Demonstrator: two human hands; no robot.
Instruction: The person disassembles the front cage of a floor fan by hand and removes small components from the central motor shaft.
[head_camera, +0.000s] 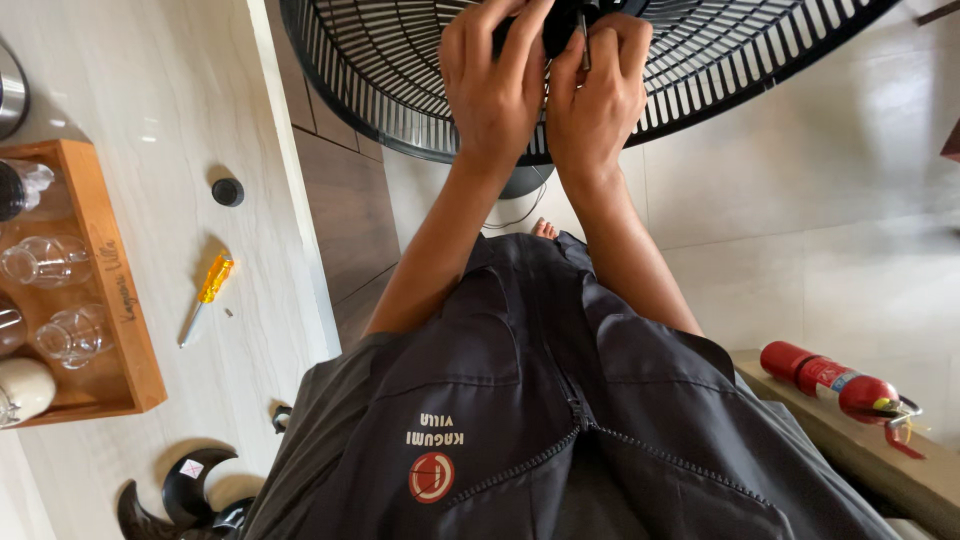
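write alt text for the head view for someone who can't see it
Both bare hands, left hand and right hand, grip a small dark part at the middle of a round black plastic fan grille. A yellow-handled screwdriver lies on the pale counter beside a wooden tray.

1. One head-worn view, aimed steeply down the person's chest, close above it.
2. The fan grille fills 12 o'clock; the counter runs along 9 o'clock.
3. No second view shares the scene.
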